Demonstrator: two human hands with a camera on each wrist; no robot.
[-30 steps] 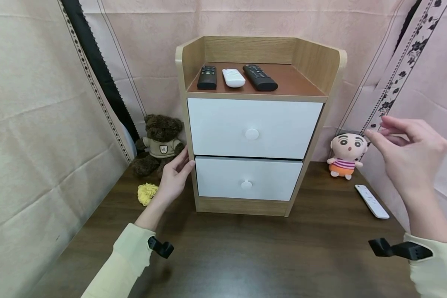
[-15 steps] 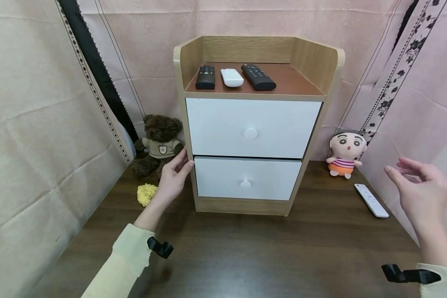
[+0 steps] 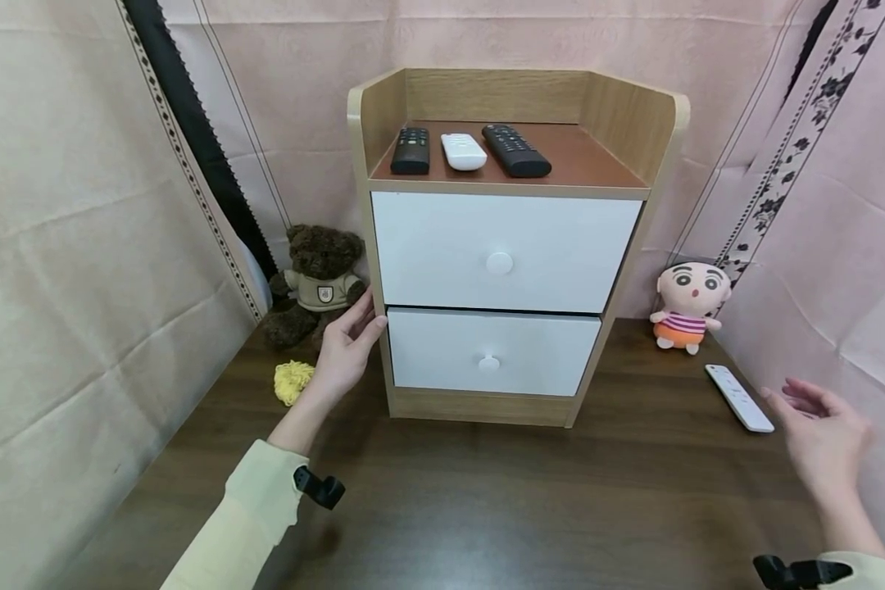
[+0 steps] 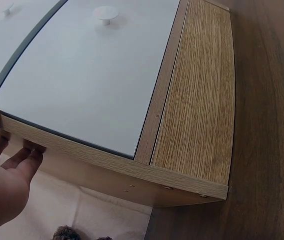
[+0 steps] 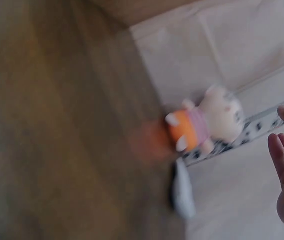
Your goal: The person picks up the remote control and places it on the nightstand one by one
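Note:
My left hand (image 3: 345, 352) rests against the left side of a small wooden cabinet (image 3: 479, 407). In the left wrist view, the thumb of that hand (image 4: 4, 190) lies at the cabinet's front edge, with fingertips touching the side panel. Both white drawers, the upper one (image 3: 442, 246) and the lower one (image 3: 442, 348), are closed and have round knobs. At the right, my right hand (image 3: 826, 438) hangs in the air, fingers loosely bent and holding nothing. Nearest to it is a slim white remote control (image 3: 740, 399) lying on the table, also seen blurred in the right wrist view.
On the cabinet top lie a black remote (image 3: 410, 151), a white remote (image 3: 463, 152) and a larger black remote (image 3: 516, 151). A brown teddy bear (image 3: 324, 262) and a yellow crumpled cloth (image 3: 292, 382) are at left. A cartoon doll (image 3: 686, 307) sits right, before pale curtains.
My right hand has come down from beside the doll toward the white remote on the table. My left hand has stayed against the cabinet's side.

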